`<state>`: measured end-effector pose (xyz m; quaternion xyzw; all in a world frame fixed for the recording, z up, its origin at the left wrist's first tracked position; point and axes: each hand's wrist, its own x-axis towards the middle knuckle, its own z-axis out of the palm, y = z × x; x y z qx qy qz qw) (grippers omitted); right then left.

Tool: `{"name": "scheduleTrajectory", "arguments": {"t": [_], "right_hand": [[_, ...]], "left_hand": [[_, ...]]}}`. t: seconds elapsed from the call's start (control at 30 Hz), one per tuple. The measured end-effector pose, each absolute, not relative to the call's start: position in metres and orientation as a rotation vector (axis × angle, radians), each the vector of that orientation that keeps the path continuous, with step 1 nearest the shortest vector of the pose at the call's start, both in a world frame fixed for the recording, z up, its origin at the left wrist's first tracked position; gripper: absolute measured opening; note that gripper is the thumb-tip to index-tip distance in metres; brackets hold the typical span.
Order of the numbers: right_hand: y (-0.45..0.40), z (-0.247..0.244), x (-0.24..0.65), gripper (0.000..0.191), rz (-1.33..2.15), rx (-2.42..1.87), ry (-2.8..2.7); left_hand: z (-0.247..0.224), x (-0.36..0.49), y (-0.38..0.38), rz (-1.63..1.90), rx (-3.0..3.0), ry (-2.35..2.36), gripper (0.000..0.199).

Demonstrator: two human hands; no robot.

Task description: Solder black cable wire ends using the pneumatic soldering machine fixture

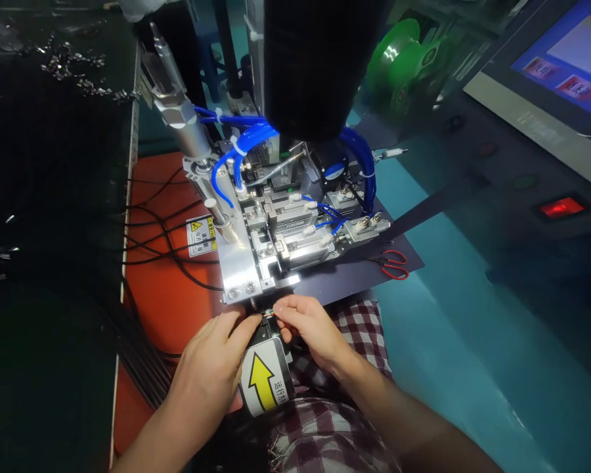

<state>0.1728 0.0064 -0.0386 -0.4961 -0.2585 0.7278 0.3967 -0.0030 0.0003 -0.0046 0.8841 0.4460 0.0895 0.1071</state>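
My left hand [217, 355] is closed at the near end of a metal machine [295, 230], its thumb and fingers pinching near some small coloured wires [268, 313]. From the right, my right hand [310, 328] pinches the other end of these wires between thumb and forefinger. The wires lie over a small black fixture [264, 332]. Just below the fixture is a white label with a yellow arrow [262, 381]. What else my left fingers grip is hidden.
Red-handled scissors [394, 265] lie on the dark plate to the right. Black cables [165, 230] cross the orange surface [152, 315] at left. Blue air tubes [256, 138] arch over the machine. A control panel with a screen [566, 66] stands at upper right.
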Motion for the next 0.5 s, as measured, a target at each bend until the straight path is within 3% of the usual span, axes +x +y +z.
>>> {"name": "scheduleTrajectory", "arguments": {"t": [0.5], "right_hand": [[0.0054, -0.0384, 0.1680, 0.022, 1.720, -1.266, -0.729]], "left_hand": [[-0.0011, 0.0008, 0.0006, 0.235, 2.523, 1.334, 0.030]]}}
